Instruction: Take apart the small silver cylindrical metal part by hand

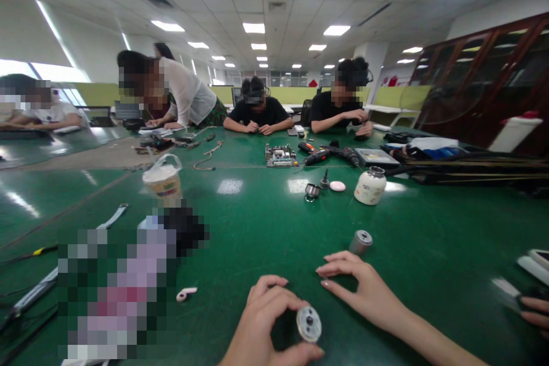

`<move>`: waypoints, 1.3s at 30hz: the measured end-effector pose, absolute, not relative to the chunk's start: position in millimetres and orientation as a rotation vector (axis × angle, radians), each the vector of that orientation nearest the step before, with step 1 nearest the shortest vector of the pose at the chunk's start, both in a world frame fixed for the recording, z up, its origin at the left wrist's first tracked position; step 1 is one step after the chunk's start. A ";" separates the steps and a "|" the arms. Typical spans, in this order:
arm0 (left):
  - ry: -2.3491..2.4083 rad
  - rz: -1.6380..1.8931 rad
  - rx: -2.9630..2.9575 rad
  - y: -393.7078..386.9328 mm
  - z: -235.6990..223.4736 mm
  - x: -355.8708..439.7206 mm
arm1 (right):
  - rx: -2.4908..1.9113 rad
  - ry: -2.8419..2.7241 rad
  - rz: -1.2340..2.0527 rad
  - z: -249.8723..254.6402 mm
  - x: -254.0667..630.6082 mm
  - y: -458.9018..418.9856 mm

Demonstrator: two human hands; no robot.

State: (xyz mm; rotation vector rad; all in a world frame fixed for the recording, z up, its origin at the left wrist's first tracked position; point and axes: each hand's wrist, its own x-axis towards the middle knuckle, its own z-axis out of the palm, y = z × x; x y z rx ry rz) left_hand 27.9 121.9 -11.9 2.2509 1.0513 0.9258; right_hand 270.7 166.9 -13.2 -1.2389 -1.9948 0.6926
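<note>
My left hand (268,323) holds a small metal cylinder, apparently a small motor (309,323), between thumb and forefinger. Its round end, with a dark centre, faces me. To the right, my right hand (364,289) hovers low over the green table, thumb and forefinger nearly together in a pinch; whatever is at the fingertips is too small to make out. Just beyond that hand, a second metal cylinder (361,242) of similar look stands on the table. A white earbud (186,294) lies left of my left hand.
A drink cup (163,180) stands left and a white jar (370,186) right, near a metal lid (312,191). Farther back are a circuit board (281,155) and power drills (319,155). Another person's hand (535,310) shows at the right edge. Several people sit or lean opposite.
</note>
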 end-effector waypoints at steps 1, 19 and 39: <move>1.052 0.924 2.250 121.7 -12.0 27.7 | -1.250 -2.020 0.701 -17.3 272.0 167.8; 1.011 0.955 2.237 121.1 -12.7 29.1 | -0.991 -1.904 0.871 19.8 226.0 115.7; 1.034 0.984 2.416 125.4 -19.8 22.1 | -0.943 -1.825 0.642 15.0 233.0 108.9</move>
